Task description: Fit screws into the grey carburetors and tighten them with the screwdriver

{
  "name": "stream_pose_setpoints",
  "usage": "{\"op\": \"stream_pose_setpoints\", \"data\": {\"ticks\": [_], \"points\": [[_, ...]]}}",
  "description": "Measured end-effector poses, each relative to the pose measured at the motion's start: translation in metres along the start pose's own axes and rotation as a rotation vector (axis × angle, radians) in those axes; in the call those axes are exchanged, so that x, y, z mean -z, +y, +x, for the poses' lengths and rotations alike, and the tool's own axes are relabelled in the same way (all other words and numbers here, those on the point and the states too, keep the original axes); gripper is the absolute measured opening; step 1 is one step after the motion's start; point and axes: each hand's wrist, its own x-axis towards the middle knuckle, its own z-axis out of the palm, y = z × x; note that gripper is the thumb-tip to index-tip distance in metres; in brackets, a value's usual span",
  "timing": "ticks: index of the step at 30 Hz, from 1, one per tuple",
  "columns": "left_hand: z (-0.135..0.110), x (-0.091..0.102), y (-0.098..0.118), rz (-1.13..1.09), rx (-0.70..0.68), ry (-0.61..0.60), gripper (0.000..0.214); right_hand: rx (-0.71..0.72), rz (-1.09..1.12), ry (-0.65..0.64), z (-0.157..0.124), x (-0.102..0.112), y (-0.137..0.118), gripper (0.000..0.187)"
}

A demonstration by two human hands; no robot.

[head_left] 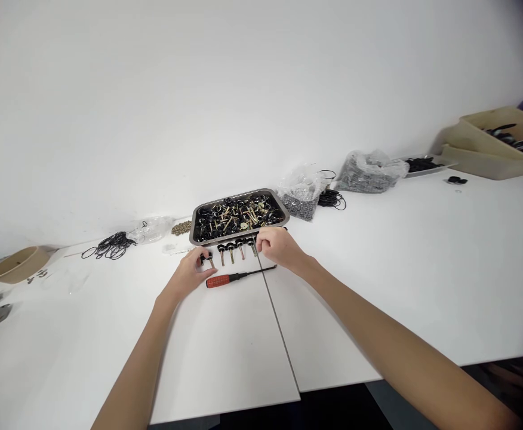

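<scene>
While a white table (333, 340) carried everything, a metal tray (225, 238) full of black and brass-coloured parts sat on its far side. Just in front of it were the right hand (282, 246) and the left hand (188, 276). A red-handled screwdriver (225, 279) lay nearer the person, its shaft pointing right. Smallest were black-topped bolts (231, 253), in a row between tray and screwdriver. The left grip curved about the leftmost one, how firmly could not be told; the right grip was curled at the row's other end, its contents hidden.
</scene>
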Motion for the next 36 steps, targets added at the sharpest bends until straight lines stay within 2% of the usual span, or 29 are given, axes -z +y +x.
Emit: {"op": "stream_pose_setpoints", "data": {"ticks": [4, 15, 36], "points": [[0.0011, -0.0007, -0.0015, -0.023, -0.063, -0.004, 0.025, 0.001, 0.004, 0.002, 0.0002, -0.0005, 0.0002, 0.032], [0.0008, -0.0005, -0.0015, -0.025, -0.092, -0.002, 0.025, -0.004, 0.001, -0.007, -0.0001, 0.0003, -0.0005, 0.032], [0.0005, -0.0007, 0.0016, -0.030, -0.047, -0.007, 0.020, -0.008, 0.006, -0.017, 0.0003, 0.0007, -0.0021, 0.032]]}}
